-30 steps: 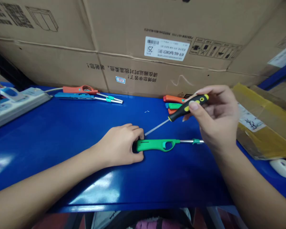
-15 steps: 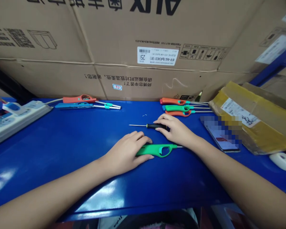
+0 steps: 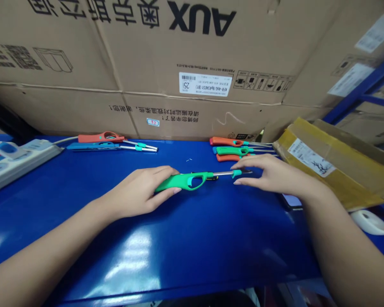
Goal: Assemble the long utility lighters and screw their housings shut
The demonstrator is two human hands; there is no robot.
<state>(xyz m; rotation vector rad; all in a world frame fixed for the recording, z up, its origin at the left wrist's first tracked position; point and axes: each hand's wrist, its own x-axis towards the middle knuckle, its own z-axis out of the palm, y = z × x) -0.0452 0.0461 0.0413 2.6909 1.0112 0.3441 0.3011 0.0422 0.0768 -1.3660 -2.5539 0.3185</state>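
Note:
My left hand (image 3: 147,187) is closed around the handle of a green long-necked gas lighter (image 3: 173,182), lifted over the blue table. Its metal neck points right and ends past a turquoise collar (image 3: 236,173). Around that end, my right hand (image 3: 272,175) has thumb and forefinger spread apart, with a gap on either side of the collar. Behind the lighter lies a screwdriver (image 3: 213,178), mostly hidden; only a bit of its black and yellow handle shows.
Orange (image 3: 100,137) and blue lighters (image 3: 92,146) lie back left by a white power strip (image 3: 16,164). Several more, including a green one (image 3: 230,151), lie back right. A yellow-taped carton (image 3: 307,157), a partly covered phone (image 3: 292,201) and a white mouse (image 3: 371,222) are at right.
My left hand has raised the green lighter and moved it away from me and left. My right hand has let go of the screwdriver and shifted right to the lighter's tip.

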